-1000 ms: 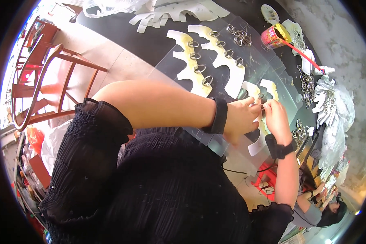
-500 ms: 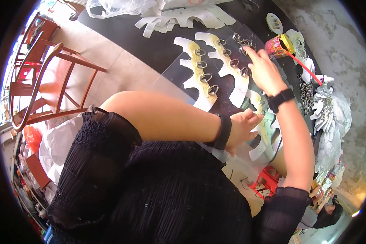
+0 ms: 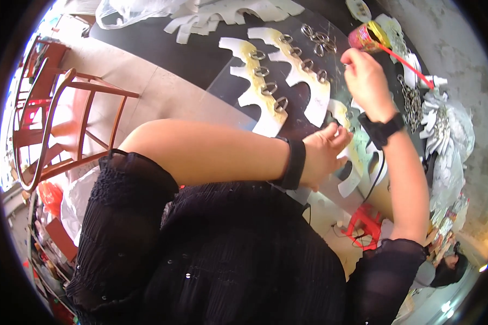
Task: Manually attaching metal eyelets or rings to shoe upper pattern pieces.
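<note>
Bearing a blurred label [image 3: 358, 39]: tin [image 3: 365, 36] near right hand [image 3: 366, 77]

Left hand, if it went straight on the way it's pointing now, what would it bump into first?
The left hand would most likely meet the white scalloped strip just ahead of it; depth is unclear here, so it may already be touching it.

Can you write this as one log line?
left hand: at curvy white strip | right hand: near metal rings and red can, grip unclear | left side: brown chair
</note>
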